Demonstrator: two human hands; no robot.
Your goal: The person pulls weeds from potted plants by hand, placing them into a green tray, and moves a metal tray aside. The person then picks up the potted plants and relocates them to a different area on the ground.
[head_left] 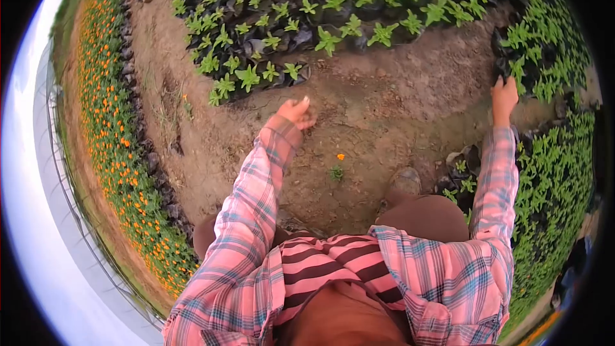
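Observation:
My left hand (296,114) hangs over bare soil, near the front corner of a block of potted seedlings (248,77). Its thumb sticks out apart from loosely bent fingers, slightly blurred, and nothing shows in it. Over to the right, my right arm is stretched forward. The fingers of my right hand (505,97) are closed at the rim of a black plastic seedling bag (500,67) on the edge of the right-hand plant block. Green leaves stand beside that hand, and part of the bag is hidden among them.
Brown soil (371,109) lies between the seedling blocks. A few bagged seedlings (461,166) stand beside my shoe (405,181). A fallen orange flower (341,156) and a small weed (336,173) are on the ground. Rows of orange flowers (122,147) run along the left.

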